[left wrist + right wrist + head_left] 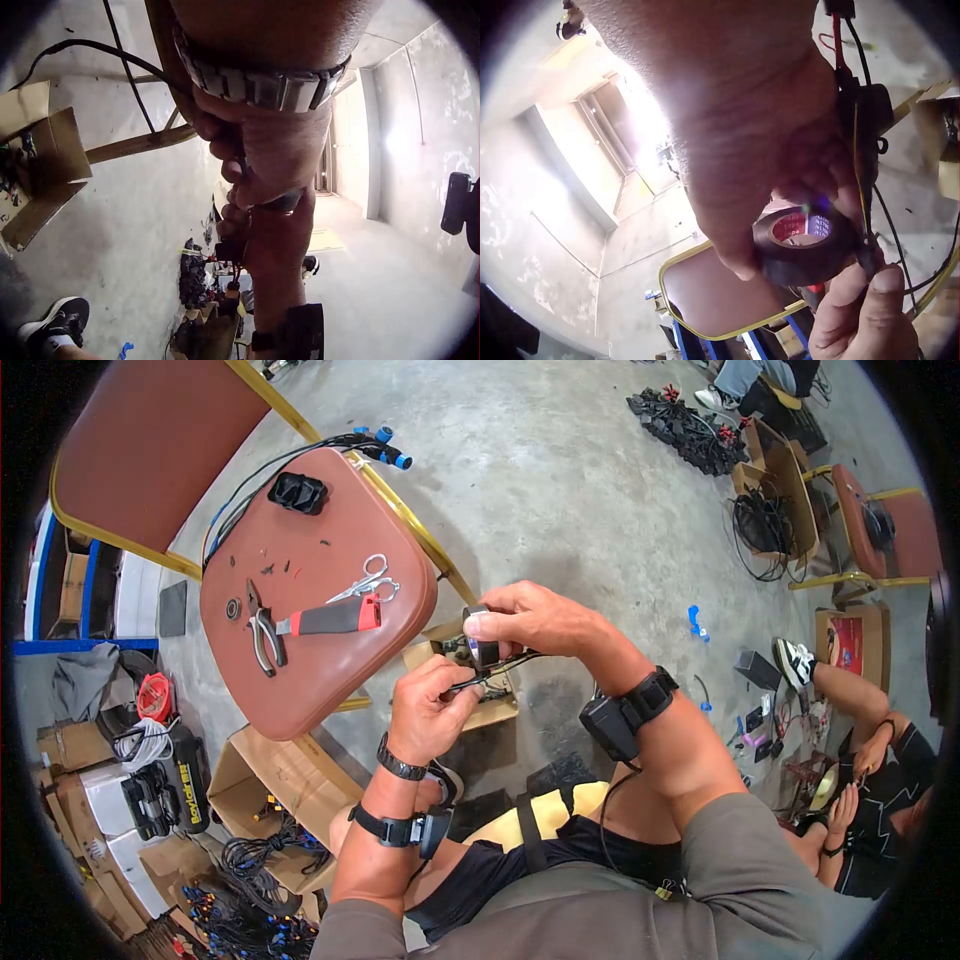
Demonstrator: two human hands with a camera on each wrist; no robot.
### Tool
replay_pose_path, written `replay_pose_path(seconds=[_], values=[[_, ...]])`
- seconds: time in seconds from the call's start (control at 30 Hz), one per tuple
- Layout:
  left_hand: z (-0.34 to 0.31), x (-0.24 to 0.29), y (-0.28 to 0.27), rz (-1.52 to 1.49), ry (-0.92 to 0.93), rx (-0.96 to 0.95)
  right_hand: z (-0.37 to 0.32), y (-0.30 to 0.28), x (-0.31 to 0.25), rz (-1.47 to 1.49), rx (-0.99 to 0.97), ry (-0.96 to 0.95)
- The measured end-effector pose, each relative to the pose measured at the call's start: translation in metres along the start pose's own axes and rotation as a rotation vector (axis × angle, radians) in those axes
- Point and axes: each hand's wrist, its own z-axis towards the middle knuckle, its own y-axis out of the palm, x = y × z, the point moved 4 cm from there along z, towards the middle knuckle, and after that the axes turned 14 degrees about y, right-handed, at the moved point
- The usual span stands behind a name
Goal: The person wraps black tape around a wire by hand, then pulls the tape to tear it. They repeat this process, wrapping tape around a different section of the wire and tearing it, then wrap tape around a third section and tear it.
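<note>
A roll of black tape (799,259) is gripped between the thumb and fingers of the right hand (535,622), beside a dark cable bundle (865,187). The left hand (430,705) pinches that bundle just below the roll; its thumb and fingertip (866,307) meet on the wrapped part in the right wrist view. A thin yellow wire runs along the bundle. From the head view, both hands are close together beside the chair seat (330,480). The left wrist view shows the left hand (274,154) from behind, so its fingertips are mostly hidden.
The chair seat holds pliers (262,628), scissors (372,577), a red and black knife (335,617) and a black part (297,492). Below the hands is a small box (490,710); a carton of cables (290,775) stands lower left. Another person (880,810) sits at right.
</note>
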Motion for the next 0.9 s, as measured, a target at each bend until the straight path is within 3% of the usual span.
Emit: replay_pose_path(seconds=[0.27,0.47,0.73,0.9], values=[[-0.001,0.003,0.000,0.150,0.144,0.080,0.002,0.003,-0.001,0.004,0.051,0.089],[-0.001,0.003,0.003,0.169,0.139,0.073,0.013,0.002,0.009,0.072,0.099,0.071],[0.002,0.010,0.005,0.204,0.197,0.035,0.017,0.000,0.014,-0.091,0.129,0.218],[0.002,0.009,0.007,0.221,0.221,0.011,0.022,-0.004,0.018,-0.342,0.250,0.158]])
